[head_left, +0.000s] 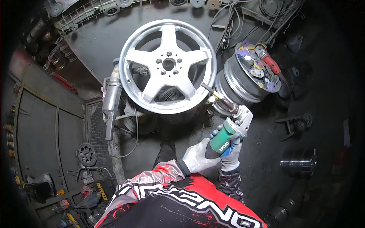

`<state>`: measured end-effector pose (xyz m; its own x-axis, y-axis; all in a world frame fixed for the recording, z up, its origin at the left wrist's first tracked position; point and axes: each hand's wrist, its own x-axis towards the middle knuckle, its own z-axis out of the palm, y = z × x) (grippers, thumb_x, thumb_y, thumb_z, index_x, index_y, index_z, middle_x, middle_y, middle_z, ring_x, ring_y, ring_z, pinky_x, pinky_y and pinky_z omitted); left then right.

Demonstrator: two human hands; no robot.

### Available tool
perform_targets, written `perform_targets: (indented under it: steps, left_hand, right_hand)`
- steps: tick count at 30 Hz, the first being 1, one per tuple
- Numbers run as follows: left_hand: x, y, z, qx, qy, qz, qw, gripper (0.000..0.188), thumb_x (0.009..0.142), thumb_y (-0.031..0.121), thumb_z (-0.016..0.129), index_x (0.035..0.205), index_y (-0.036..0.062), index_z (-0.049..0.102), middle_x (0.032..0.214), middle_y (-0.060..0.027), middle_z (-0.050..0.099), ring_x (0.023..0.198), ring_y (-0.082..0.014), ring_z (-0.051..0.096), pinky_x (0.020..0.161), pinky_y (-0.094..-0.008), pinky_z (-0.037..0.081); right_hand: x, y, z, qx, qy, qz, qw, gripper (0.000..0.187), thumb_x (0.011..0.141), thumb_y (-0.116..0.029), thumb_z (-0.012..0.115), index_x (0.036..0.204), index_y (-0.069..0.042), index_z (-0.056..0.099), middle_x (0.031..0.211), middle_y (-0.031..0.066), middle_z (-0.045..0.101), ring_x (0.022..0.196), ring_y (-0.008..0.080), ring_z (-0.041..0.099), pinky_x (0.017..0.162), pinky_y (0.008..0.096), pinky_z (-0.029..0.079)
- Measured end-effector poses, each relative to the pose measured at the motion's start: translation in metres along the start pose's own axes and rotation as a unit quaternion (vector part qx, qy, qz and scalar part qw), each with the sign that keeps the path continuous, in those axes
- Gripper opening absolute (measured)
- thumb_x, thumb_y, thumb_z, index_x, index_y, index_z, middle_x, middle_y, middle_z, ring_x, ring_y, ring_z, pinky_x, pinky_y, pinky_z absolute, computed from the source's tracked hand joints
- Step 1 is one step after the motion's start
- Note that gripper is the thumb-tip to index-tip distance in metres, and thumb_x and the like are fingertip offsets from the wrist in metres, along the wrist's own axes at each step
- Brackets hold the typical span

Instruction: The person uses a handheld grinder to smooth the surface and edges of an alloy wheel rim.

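A silver five-spoke wheel rim, its spokes pale and bare-looking, stands face toward me at the upper middle. In both gloved hands I hold a green and silver power grinder with a long, narrow shaft. My left hand is closed around the back end of its body. My right hand wraps the green housing from the right, fingertips showing on its left side. The shaft's tip overlaps the rim's lower right edge in view; whether it touches, I cannot tell.
Left of the rim hangs a grey power tool. Stacked rims stand on the right, topped by a tray of abrasive pieces and a red angle grinder. A cord loops below. Metal cabinet doors line the left.
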<state>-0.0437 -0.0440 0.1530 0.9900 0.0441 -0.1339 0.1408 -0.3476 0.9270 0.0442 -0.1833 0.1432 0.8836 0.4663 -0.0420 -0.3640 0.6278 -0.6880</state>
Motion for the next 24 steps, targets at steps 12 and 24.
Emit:
perform_targets:
  steps: [12,24]
  left_hand:
    - [-0.006,-0.023,-0.031,0.029,-0.152,0.083,0.984,0.076,0.077,0.053,0.082,0.125,-0.0012,0.059,0.104,-0.0226,0.072,0.098,-0.0403,0.071,0.088,-0.0426,0.057]
    - [-0.02,-0.128,-0.091,-0.632,-0.154,-0.163,0.742,0.07,0.108,0.05,0.05,0.157,0.0023,0.036,0.152,-0.0147,0.048,0.133,-0.0283,0.054,0.105,-0.0476,0.052]
  right_hand:
    - [-0.023,-0.001,0.022,-0.03,-0.138,0.044,0.989,0.096,0.071,-0.032,0.094,0.147,-0.005,0.041,0.116,0.0116,0.066,0.109,0.0293,0.066,0.11,0.0526,0.045]
    - [0.013,0.003,0.053,-0.638,-0.077,0.086,0.762,0.081,0.066,-0.023,0.098,0.133,-0.007,0.054,0.116,0.0157,0.069,0.111,0.0303,0.07,0.094,0.0391,0.058]
